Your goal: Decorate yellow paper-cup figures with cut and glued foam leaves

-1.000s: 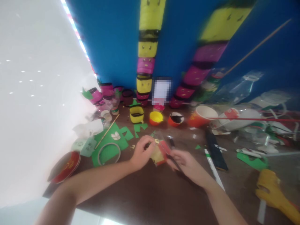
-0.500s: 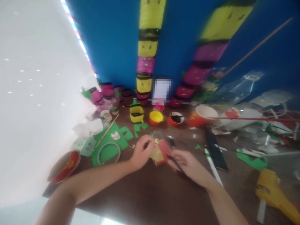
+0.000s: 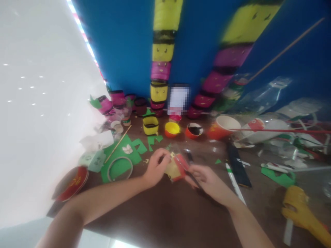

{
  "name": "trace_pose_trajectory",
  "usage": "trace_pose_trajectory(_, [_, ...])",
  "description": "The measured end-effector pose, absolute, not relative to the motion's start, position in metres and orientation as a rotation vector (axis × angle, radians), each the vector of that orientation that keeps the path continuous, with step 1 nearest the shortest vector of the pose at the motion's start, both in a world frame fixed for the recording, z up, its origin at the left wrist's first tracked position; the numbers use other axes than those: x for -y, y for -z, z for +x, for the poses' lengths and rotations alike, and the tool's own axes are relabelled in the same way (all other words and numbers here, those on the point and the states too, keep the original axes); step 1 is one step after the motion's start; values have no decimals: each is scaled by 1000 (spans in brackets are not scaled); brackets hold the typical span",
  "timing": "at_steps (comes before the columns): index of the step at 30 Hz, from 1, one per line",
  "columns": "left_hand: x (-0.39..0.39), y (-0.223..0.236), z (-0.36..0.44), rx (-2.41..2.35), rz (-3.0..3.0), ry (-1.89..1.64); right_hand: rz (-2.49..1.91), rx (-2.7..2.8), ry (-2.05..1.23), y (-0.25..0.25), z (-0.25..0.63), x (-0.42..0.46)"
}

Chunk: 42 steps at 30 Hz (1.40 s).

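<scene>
My left hand [image 3: 154,167] is closed on a small red and yellow cup-like piece [image 3: 176,168] just above the brown table [image 3: 165,213]. My right hand [image 3: 207,179] is closed on a thin dark tool [image 3: 186,168], likely scissors, whose tip meets the piece's red rim. Both hands sit near the middle of the table. What lies under the piece is hidden.
Green foam sheets [image 3: 121,155] and a tape ring [image 3: 120,168] lie to the left. Yellow and orange cups [image 3: 172,129] stand behind, with a bigger orange cup [image 3: 224,126]. A yellow glue gun [image 3: 300,210] lies at right, a white pen [image 3: 235,186] beside my right wrist. A blue wall [image 3: 124,44] closes the back.
</scene>
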State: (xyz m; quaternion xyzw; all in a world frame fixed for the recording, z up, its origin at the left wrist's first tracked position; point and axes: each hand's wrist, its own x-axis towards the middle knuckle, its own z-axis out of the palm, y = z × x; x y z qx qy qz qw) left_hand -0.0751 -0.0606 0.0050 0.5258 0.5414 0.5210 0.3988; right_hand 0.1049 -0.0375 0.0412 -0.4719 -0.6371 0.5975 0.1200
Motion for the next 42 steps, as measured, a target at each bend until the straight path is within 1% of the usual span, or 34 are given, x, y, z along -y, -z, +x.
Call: trace_pose_trajectory(42, [60,0,-75,-1406,1263,-1312,-1412,1870,-1716,-41,107,38])
